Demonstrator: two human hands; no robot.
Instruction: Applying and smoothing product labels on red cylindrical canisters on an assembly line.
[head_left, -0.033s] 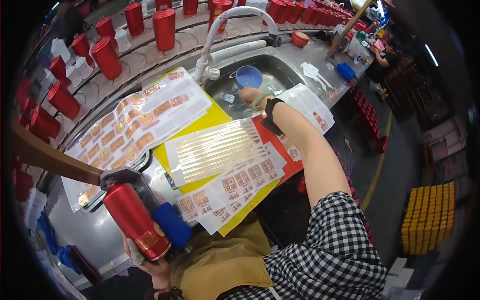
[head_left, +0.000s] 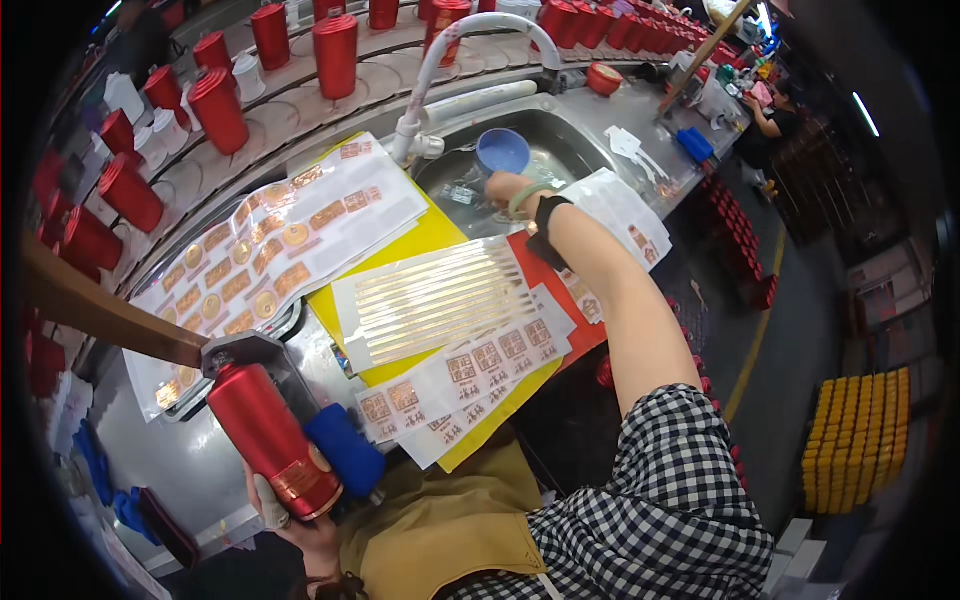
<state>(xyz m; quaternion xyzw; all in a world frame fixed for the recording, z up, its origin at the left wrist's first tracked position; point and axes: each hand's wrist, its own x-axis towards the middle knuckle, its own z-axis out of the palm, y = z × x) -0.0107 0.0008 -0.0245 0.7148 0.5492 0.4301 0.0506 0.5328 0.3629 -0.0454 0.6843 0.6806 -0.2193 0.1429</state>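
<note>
The red bottle (head_left: 262,425) is held at its lower end by the left hand (head_left: 312,545), whose fingers are curled about it; its far end, up and away from that hand, is met by a grey holder (head_left: 240,350). The right hand (head_left: 508,188) is lowered into the sink (head_left: 583,140), just beside the blue bowl (head_left: 503,151); its fingertips are hidden, so whether anything is gripped cannot be told. Small decal pieces (head_left: 460,194) are seen in the water left of the right hand. Judging by the bottle, decorating is partly done: a gold band and a round label are borne near the left hand, while the upper body looks plain. Many decals appear unused on the patterned sheets (head_left: 270,240) and the striped sheet (head_left: 440,300), between the hands and farther left.
</note>
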